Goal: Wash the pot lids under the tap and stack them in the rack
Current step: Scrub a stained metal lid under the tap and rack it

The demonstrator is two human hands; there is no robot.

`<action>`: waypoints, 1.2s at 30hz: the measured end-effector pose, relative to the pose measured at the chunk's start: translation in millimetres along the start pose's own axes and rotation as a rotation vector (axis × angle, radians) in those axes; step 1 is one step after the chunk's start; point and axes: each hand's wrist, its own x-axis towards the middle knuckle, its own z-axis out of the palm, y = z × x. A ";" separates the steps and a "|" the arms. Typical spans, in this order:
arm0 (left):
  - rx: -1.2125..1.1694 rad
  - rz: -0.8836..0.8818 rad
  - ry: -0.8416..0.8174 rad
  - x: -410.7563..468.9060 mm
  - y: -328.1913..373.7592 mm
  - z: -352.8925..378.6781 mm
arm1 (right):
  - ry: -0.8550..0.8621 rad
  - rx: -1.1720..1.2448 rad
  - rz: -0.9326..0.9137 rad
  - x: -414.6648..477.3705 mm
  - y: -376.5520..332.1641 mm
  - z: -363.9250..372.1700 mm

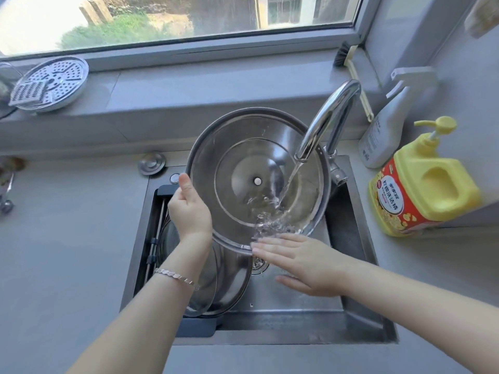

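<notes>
**Item:** pot lid [232, 147], steel rim with a glass centre, held tilted with its underside up over the sink [344, 220]. It is under the running tap [329, 117]. The water stream [287, 184] strikes the lid's lower right part and pools there.

**Progress:** mid-rinse, by the look of it. At least two other lids [229, 279] lean in the rack [162, 190] at the sink's left side (whether they are already washed cannot be told, though their place suggests so). What is probably left is to finish rinsing this lid and then stand it with the others.

**Left grip** [189, 209]: closed on the lid's left rim, thumb over the edge, carrying its weight.

**Right grip** [302, 263]: flat, fingers straight, holding nothing. Its fingertips [259, 245] touch the lid's lower rim where the water runs off.

**Relation:** the lid sits between the two grips, above the rack's lids and apart from them.

**Nearby:** yellow soap bottle [421, 184] and spray bottle [388, 125] on the tabletop [67, 238], right of the sink.
</notes>
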 end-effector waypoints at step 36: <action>-0.340 -0.671 -0.106 -106.3 -20.0 17.7 | 0.809 -0.025 0.140 17.8 -31.8 19.8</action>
